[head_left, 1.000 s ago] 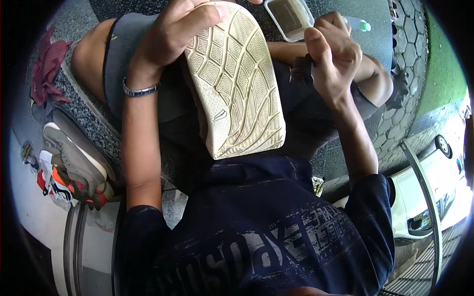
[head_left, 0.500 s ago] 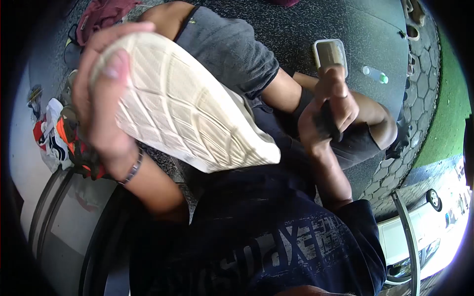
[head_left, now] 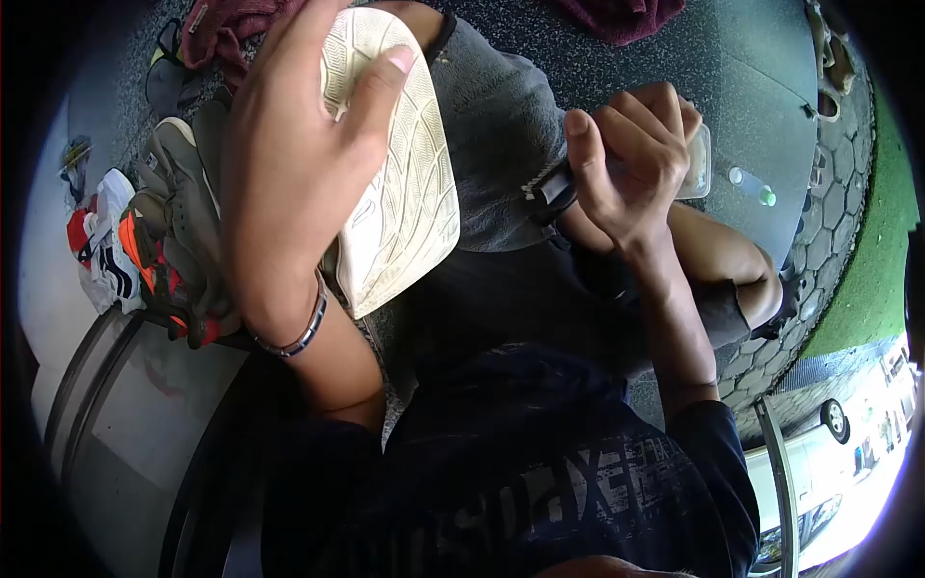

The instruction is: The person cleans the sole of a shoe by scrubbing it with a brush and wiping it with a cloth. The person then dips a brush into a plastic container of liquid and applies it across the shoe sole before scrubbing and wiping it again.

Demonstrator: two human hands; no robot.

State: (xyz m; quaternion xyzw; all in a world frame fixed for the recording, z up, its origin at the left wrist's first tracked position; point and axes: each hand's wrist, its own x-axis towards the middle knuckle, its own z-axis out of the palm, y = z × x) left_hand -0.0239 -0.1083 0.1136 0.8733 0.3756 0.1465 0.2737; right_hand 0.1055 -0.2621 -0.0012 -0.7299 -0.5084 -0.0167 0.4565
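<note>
My left hand grips a white shoe, its patterned sole turned up, with the thumb laid over the sole's edge. The shoe's upper is mostly hidden behind the sole and my hand. To the right, my right hand is curled with the thumb raised, closed around a small dark-handled brush. Light bristles show at the brush's left end, a short gap away from the shoe. A grey towel lies across my leg beneath both.
Several shoes are heaped at the left. Maroon cloths lie on the dark speckled floor ahead. A clear plastic container and a small bottle with a green cap stand at the right.
The shoe has moved up and away from my body and turned more upright. My right hand has rotated, bringing the brush's bristle end round toward the shoe.
</note>
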